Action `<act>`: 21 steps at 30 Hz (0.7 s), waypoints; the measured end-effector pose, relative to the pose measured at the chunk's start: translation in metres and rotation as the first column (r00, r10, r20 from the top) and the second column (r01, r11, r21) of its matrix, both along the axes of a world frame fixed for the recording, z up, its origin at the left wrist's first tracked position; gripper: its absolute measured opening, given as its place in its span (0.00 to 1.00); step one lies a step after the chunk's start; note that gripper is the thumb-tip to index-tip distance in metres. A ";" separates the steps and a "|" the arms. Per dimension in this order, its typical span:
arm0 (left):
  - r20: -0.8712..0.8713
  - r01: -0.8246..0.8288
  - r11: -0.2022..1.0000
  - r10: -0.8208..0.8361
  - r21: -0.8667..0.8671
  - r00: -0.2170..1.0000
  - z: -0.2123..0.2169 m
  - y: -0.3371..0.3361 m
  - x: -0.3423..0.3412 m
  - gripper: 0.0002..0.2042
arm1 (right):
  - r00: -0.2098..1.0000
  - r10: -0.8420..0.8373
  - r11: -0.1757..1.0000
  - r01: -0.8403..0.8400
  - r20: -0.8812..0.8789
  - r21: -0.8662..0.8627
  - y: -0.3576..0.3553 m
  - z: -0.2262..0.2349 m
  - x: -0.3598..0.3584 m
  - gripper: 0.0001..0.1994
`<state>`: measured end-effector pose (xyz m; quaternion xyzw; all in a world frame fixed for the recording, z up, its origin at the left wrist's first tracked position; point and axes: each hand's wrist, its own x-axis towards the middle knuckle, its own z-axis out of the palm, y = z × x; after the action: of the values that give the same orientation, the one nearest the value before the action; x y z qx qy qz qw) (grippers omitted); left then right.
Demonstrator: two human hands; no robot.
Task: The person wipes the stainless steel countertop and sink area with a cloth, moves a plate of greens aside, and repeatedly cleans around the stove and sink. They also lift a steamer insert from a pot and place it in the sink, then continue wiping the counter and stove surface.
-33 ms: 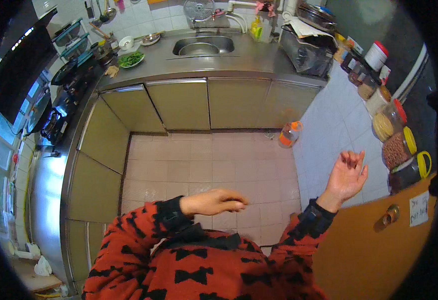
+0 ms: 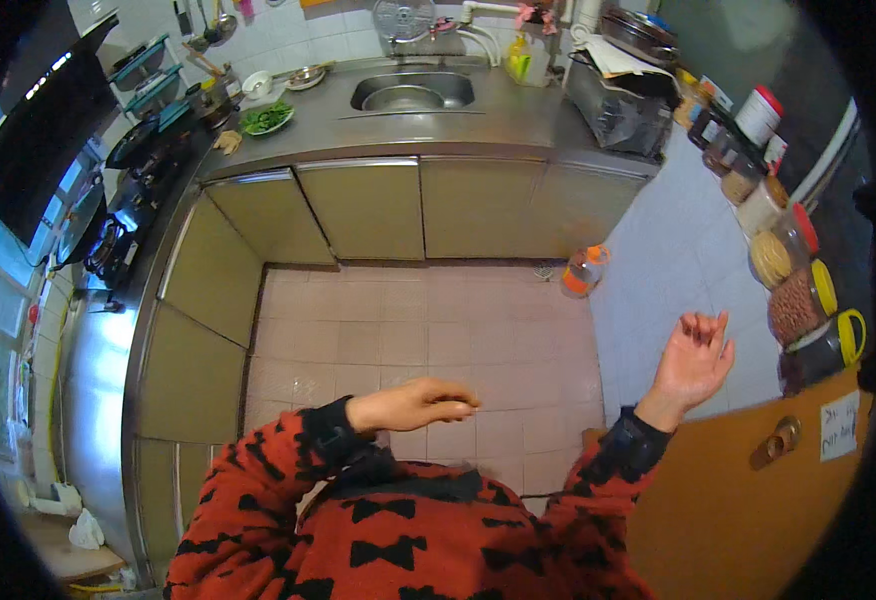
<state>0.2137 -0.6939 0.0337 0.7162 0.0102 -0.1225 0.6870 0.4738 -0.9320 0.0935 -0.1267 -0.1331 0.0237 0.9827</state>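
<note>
My left hand (image 2: 413,405) hangs in the air in front of my body, above the pink floor tiles. Its fingers reach to the right, the thumb a little apart from them, and it holds nothing. Over to the right, my right hand (image 2: 690,368) is raised with the palm showing; its fingers curl loosely, the thumb stands off, and nothing is in it. The white tiled side wall (image 2: 648,270) lies behind that hand, and a wooden door (image 2: 728,500) with a round knob is below it. Neither hand touches anything I can see.
A steel counter (image 2: 518,120) with a sink (image 2: 413,92) runs along the back, bearing a plate of green vegetables (image 2: 266,118). Left is a stove (image 2: 113,250). An orange-capped bottle (image 2: 585,272) stands on the floor. Lidded jars (image 2: 803,300) line the right ledge.
My left hand has shifted slightly to the left. The whole room sits a few pixels further right in the picture. My right hand stays almost where it was.
</note>
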 end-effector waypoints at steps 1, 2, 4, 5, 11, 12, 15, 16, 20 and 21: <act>-0.063 0.004 0.998 0.000 0.062 0.998 -0.008 0.018 -0.015 0.18 | 0.998 -0.020 0.999 0.018 -0.055 -0.042 -0.005 -0.015 0.002 0.18; -0.110 -0.080 0.997 0.081 0.010 0.991 -0.018 0.030 -0.032 0.18 | 0.998 0.025 0.997 -0.029 -0.059 -0.074 -0.008 -0.031 0.005 0.19; -0.168 -0.247 0.968 0.237 -0.040 0.957 -0.035 0.047 -0.069 0.18 | 0.983 -0.017 0.986 -0.014 -0.183 -0.167 -0.014 -0.060 0.001 0.20; -0.218 -0.315 0.948 0.298 -0.048 0.929 -0.043 0.055 -0.086 0.18 | 0.966 -0.054 0.979 0.002 -0.253 -0.203 -0.015 -0.072 -0.004 0.20; -0.237 -0.529 0.843 0.497 -0.097 0.835 -0.070 0.133 -0.120 0.19 | 0.924 -0.089 0.953 -0.029 -0.372 -0.301 0.008 -0.104 -0.027 0.20; -0.197 -0.535 0.840 0.510 -0.096 0.837 -0.070 0.146 -0.122 0.19 | 0.932 -0.065 0.954 -0.047 -0.357 -0.296 0.018 -0.106 -0.027 0.20; -0.073 -0.534 0.843 0.530 -0.060 0.845 -0.066 0.181 -0.124 0.19 | 0.951 0.048 0.943 -0.145 -0.306 -0.301 0.057 -0.118 -0.019 0.20; -0.100 -0.539 0.841 0.533 -0.041 0.840 -0.065 0.192 -0.129 0.19 | 0.954 0.095 0.936 -0.183 -0.284 -0.302 0.075 -0.122 -0.015 0.20; -0.117 -0.600 0.800 0.593 -0.031 0.797 -0.072 0.228 -0.152 0.18 | 0.912 0.313 0.867 -0.389 -0.266 -0.313 0.162 -0.144 -0.009 0.20; -0.153 -0.635 0.771 0.622 -0.049 0.768 -0.075 0.235 -0.159 0.18 | 0.893 0.287 0.854 -0.403 -0.347 -0.329 0.187 -0.146 -0.008 0.19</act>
<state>0.0547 -0.4585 -0.0418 0.6277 0.2871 0.0686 0.7203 0.4657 -0.7452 -0.0524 -0.2900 -0.0035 0.2456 0.9250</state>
